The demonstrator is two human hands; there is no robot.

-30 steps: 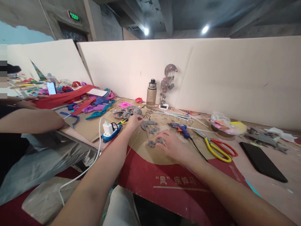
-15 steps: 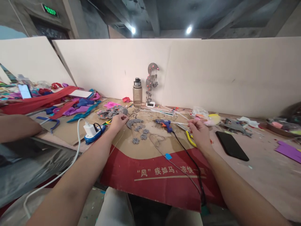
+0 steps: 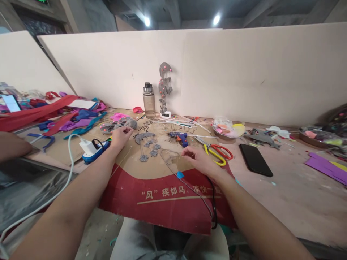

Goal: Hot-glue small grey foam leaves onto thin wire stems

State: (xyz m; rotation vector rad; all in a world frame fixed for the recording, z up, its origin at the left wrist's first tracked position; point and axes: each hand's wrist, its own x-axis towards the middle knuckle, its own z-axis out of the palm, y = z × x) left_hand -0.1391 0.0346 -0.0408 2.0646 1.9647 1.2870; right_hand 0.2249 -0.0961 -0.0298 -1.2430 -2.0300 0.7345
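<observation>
My left hand (image 3: 121,139) is closed in a pinch beside a ball of grey yarn (image 3: 131,124); whatever its fingertips hold is too small to make out. My right hand (image 3: 199,160) hovers over the cardboard with fingers loosely curled and apart, close to a loop of grey cord (image 3: 169,159). Between the hands lies a grey felt moon (image 3: 145,137) with small grey flowers (image 3: 153,152) strung from it. Behind the right hand rests a blue glue gun (image 3: 179,137) with a clear glue stick in its back. Scissors (image 3: 222,151) with red and yellow handles lie just right of that hand.
A bottle (image 3: 149,103) and a finished-looking grey moon hanging (image 3: 165,85) stand by the white partition (image 3: 230,72). On the right is a black phone (image 3: 255,159). At left are a blue power strip (image 3: 96,151), coloured cloth strips (image 3: 78,122) and another person's arm (image 3: 13,148).
My right hand has left the glue stick at the back of the glue gun and come down left toward the cord loop. The whole view has shifted; my left hand stays pinched near the yarn ball.
</observation>
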